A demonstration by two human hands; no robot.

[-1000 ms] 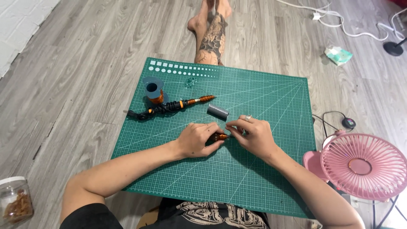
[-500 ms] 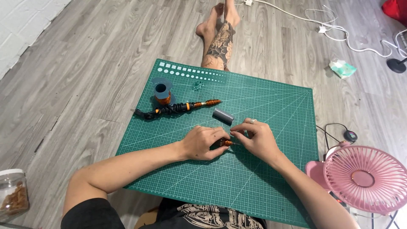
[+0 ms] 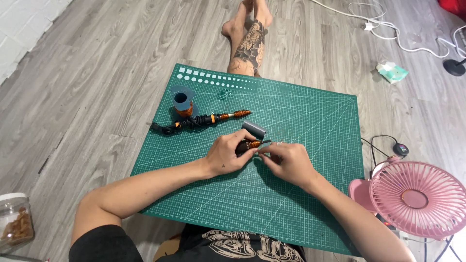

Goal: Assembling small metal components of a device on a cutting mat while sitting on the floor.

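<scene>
The left hand [image 3: 227, 155] is closed around a small orange-and-black hand tool [image 3: 251, 144], its thin tip poking toward the right hand [image 3: 287, 161], whose fingertips pinch something too small to make out. Both rest on the green cutting mat [image 3: 310, 121]. Just beyond lie a grey cylinder [image 3: 254, 129], a longer orange-and-black tool [image 3: 204, 120] and a spool [image 3: 183, 102].

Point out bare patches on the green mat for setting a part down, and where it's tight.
Free: the cutting mat right half, from the right hand to its far right edge; also the near strip between the forearms. Crowded: far left, where spool, orange-black tool and grey cylinder sit beside the left hand. Pink fan borders the right.
</scene>
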